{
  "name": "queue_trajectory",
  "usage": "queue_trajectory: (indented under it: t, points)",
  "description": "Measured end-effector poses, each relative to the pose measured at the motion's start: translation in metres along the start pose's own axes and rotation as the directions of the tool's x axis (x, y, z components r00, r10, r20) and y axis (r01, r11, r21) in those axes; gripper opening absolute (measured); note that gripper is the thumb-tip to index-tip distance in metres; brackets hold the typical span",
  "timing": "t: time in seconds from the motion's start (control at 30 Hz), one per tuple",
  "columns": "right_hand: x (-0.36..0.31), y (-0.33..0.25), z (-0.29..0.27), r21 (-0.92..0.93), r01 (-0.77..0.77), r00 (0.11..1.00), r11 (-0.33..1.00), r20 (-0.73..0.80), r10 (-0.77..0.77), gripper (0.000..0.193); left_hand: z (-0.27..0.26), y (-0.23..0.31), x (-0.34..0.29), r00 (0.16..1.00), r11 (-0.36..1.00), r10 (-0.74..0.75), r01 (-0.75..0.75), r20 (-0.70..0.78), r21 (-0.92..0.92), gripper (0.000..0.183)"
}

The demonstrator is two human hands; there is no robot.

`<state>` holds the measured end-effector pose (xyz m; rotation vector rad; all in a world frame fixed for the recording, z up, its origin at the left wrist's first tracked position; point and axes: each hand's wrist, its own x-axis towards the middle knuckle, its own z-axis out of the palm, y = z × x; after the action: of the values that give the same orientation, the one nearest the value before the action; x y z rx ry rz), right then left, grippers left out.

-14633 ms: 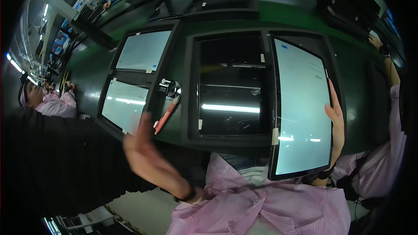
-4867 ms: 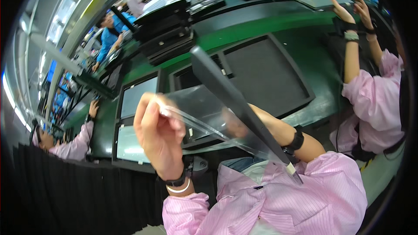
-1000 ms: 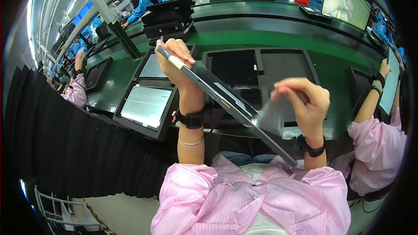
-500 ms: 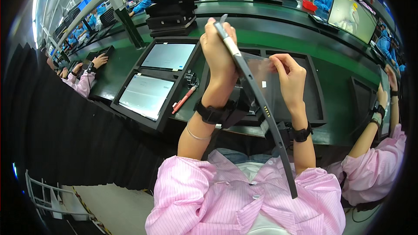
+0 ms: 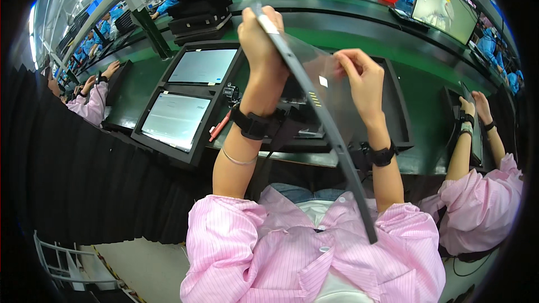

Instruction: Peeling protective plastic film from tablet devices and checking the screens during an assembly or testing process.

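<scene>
My left hand point(image 5: 259, 42) grips the upper end of a thin dark tablet point(image 5: 331, 126), raised edge-on and slanting down toward my chest. Gold contacts show along the tablet's narrow edge. A clear protective film point(image 5: 310, 56) stretches out from the tablet's far side. My right hand point(image 5: 364, 84) pinches this film between thumb and fingers, to the right of the tablet. One small white tab point(image 5: 323, 81) sits on the film. How much of the film still touches the screen is hidden.
Under my hands lies a black tray point(image 5: 400, 109). Left of it, another black tray point(image 5: 137, 132) holds two tablets point(image 5: 202, 66), beside a pinkish-red pen-like tool point(image 5: 220, 127). Black trays point(image 5: 201, 14) are stacked farther back. A co-worker's hands point(image 5: 477, 106) work at the right.
The film has come farther out from the tablet, and more of it shows between my hands. The whole scene has shifted slightly left and up in the view.
</scene>
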<state>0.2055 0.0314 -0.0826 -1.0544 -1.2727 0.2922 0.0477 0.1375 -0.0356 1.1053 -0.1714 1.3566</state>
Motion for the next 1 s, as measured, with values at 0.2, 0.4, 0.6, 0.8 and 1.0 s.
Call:
queue_trajectory:
  t: [0.2, 0.4, 0.6, 0.8, 1.0]
  points:
    - [0.022, -0.021, -0.011, 0.159, 0.095, 0.992, 0.983, 0.067, -0.107, 0.015, -0.047, 0.013, 0.053, 0.405, 0.968, 0.226, 0.007, 0.886, -0.25, 0.036]
    - [0.032, -0.052, 0.008, 0.186, 0.056, 0.972, 0.981, 0.215, -0.097, 0.01, -0.065, 0.004, 0.045, 0.4, 0.839, 0.532, -0.132, 0.746, -0.528, 0.012]
    - [0.035, -0.043, 0.018, 0.268, 0.029, 0.964, 0.963, 0.246, -0.097, 0.01, -0.069, -0.002, 0.04, 0.437, 0.794, 0.594, -0.185, 0.675, -0.579, 0.009]
    - [0.036, -0.014, 0.017, 0.318, -0.001, 0.974, 0.948, 0.215, -0.071, 0.014, -0.085, -0.034, 0.032, 0.552, 0.77, 0.58, -0.132, 0.599, -0.624, 0.008]
    - [0.031, 0.015, 0.036, 0.26, -0.049, 0.993, 0.964, 0.119, 0.018, 0.015, -0.088, -0.034, -0.042, 0.88, 0.935, 0.266, -0.335, 0.394, 0.119, 0.01]
